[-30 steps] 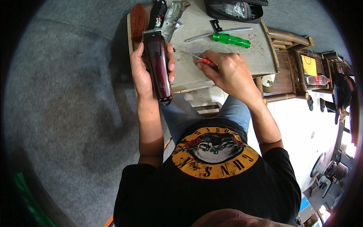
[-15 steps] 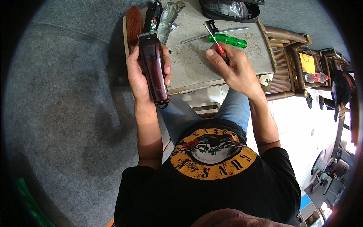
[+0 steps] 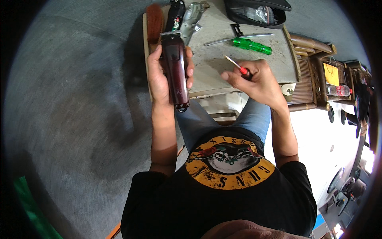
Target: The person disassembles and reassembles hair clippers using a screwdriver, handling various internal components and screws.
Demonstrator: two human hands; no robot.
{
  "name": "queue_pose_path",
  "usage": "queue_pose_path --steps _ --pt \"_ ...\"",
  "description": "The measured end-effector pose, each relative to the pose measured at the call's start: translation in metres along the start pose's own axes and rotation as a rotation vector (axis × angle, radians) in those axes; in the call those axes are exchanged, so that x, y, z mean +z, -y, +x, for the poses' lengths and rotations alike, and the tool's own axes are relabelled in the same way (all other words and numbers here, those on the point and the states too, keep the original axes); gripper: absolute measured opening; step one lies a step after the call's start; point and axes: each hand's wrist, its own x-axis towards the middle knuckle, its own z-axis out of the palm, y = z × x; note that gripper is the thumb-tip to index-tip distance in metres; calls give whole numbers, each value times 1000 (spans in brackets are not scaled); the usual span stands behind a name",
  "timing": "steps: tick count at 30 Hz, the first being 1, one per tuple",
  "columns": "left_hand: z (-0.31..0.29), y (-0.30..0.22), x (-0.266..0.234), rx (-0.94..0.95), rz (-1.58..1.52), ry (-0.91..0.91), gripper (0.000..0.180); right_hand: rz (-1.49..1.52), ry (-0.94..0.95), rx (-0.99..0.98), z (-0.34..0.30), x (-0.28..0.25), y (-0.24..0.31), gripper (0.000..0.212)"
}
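drawn back toward the person since half a second ago, the screwdriver now has its tip below the metal rod, where before it reached up across it; its shaft also leans further left. the view as a whole has shifted, so most things sit a little further right, while the maroon clipper keeps much the same place over the left edge of the surface.

as for writing, small pale marks show near the clipper's lower end, too fine to read. bold dark lettering runs around the yellow ring of the emblem on the black shirt. off to the right, a bottle wears a red label, its print too small to make out.

the two hands are apart. the left hand is wrapped around the clipper, blade end away from the person, thumb on one side and fingers on the other. the right hand grips the screwdriver by its handle, red at the collar, the tip pointing up and left, clear of the clipper.

beyond the clipper lie a reddish-brown brush, a black clipper body with wires exposed and a silvery housing. a green handle lies just beside the rod, near an open black case.
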Motion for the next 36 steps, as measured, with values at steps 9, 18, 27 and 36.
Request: queue_pose_path --steps 9,18,27,36 --pt "-3 1 4 11 21 -17 53 83 139 -253 1 -6 -9 40" --pt "-7 7 5 89 149 98 56 323 95 -98 0 -7 -9 24" --pt "-8 5 16 54 402 109 62 143 29 -140 3 -4 0 24" --pt "-9 10 13 169 599 130 66 259 58 -112 2 -8 1 24"
